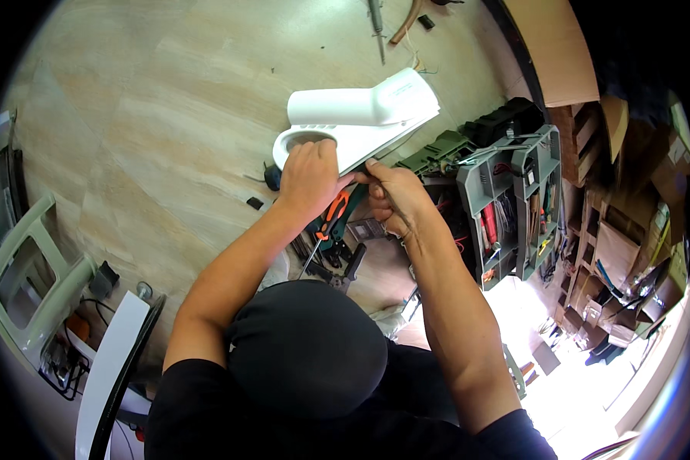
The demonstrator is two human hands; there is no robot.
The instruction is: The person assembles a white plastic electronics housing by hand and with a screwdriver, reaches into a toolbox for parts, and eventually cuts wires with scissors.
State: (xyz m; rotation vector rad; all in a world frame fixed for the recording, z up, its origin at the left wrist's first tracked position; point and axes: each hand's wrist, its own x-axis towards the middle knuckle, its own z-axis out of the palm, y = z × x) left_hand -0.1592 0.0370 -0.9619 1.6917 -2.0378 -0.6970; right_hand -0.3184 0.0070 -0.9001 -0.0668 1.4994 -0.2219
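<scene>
A white plastic housing [364,115], long and curved with a round opening at its near end, lies tilted over the pale floor. My left hand [308,175] presses on its near rounded end and grips it. My right hand [389,198] is closed around a thin tool handle, its tip at the housing's lower edge; the tip itself is hidden by my fingers. Both forearms rise from the lower edge past a dark rounded shape [307,349] in front of me.
Orange-handled pliers [333,215] and dark tools lie below my hands. A grey tool tray [514,203] with several tools stands open at right, beside a black case [506,119]. A pale green plastic chair [31,276] is at left. A screwdriver [376,27] lies at top.
</scene>
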